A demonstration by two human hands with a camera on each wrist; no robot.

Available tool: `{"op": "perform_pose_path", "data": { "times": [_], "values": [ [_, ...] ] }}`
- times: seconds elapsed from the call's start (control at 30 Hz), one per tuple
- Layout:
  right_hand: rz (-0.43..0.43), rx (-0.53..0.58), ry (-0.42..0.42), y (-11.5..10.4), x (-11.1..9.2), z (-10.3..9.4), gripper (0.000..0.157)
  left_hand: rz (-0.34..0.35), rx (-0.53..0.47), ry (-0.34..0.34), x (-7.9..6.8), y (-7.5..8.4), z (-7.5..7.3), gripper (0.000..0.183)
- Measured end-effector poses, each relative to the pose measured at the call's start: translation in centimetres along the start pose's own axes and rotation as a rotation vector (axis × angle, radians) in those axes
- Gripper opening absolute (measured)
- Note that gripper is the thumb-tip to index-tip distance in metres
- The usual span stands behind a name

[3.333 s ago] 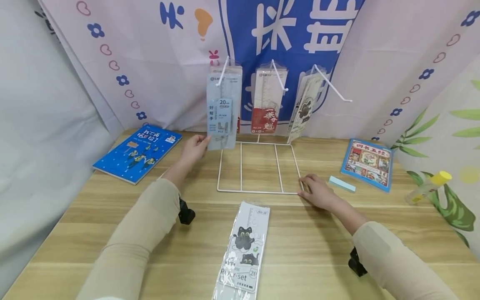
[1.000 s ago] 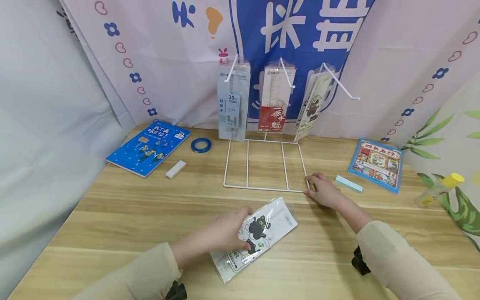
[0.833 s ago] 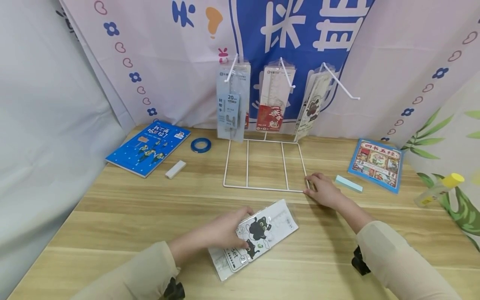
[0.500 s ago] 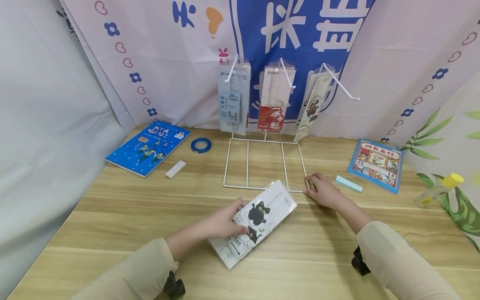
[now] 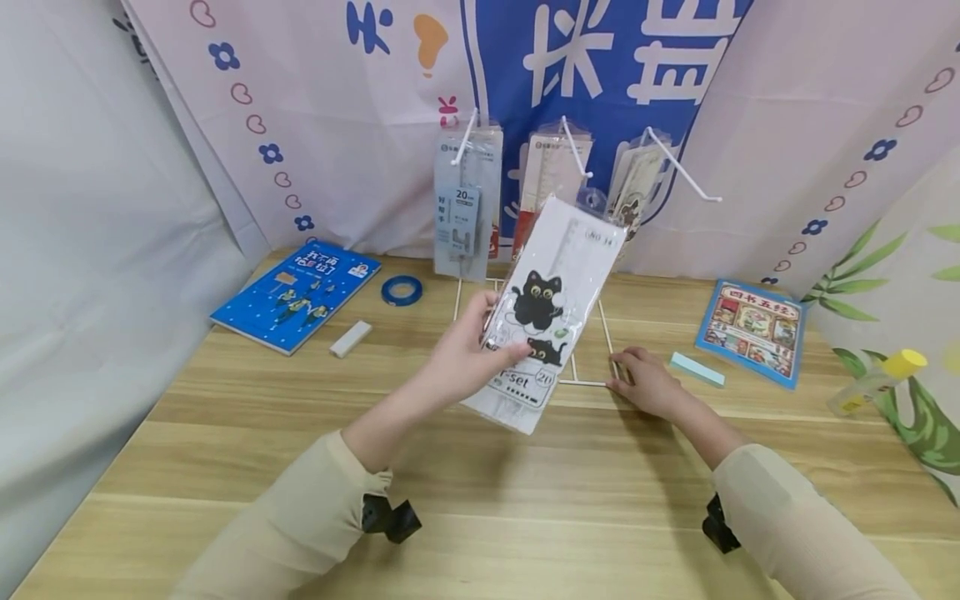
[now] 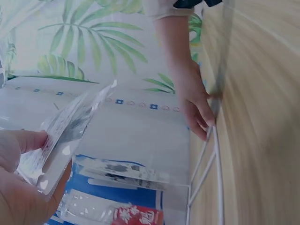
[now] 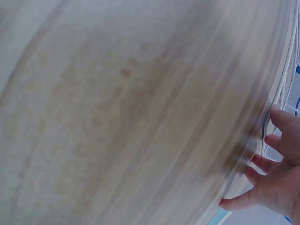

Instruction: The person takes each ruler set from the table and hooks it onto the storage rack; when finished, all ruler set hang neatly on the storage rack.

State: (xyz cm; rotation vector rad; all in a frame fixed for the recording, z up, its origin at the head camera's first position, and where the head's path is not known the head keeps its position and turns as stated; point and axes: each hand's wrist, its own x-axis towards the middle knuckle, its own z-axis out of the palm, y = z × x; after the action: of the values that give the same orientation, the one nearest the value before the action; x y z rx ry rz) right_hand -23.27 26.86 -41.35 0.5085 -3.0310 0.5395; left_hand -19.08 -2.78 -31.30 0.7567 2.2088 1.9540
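Note:
My left hand point(image 5: 474, 354) grips a clear-packaged ruler set point(image 5: 558, 292) printed with black cats, thumb across its front and fingers behind. The pack is tilted, raised over the table in front of the display rack. In the left wrist view this ruler set point(image 6: 65, 136) shows nearly edge-on. My right hand point(image 5: 647, 382) rests at the front right corner of the white wire rack point(image 5: 606, 333), its fingers spread and fingertips at the wire. Beyond, the rack's prongs hold blue ruler packs point(image 5: 457, 217), red-and-white packs point(image 5: 547, 158) and cat packs point(image 5: 633, 179); the held pack partly covers the last two.
At left lie a blue book point(image 5: 296, 292), a blue tape roll point(image 5: 402, 290) and a white eraser point(image 5: 350, 339). At right are a light-blue stick point(image 5: 697, 369), a picture book point(image 5: 752, 333) and a yellow-capped glue bottle point(image 5: 877, 379). A printed cloth point(image 5: 360, 183) hangs behind.
The left hand let go of the blue pack, took the cat ruler set off the table, and has lifted it up and forward towards the rack. The right hand stays at the rack corner.

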Motion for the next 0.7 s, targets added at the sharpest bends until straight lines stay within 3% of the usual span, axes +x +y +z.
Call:
{"op": "perform_pose_path", "data": {
  "times": [0.23,0.7],
  "values": [
    [0.009,-0.004,0.003,0.3,0.1,0.2,0.047,0.066,-0.07,0.043,0.6,1.3,0.5,0.042],
    [0.006,-0.007,0.008,0.2,0.1,0.1,0.047,0.029,-0.122,0.032,0.9,1.3,1.0,0.043]
  ]
}}
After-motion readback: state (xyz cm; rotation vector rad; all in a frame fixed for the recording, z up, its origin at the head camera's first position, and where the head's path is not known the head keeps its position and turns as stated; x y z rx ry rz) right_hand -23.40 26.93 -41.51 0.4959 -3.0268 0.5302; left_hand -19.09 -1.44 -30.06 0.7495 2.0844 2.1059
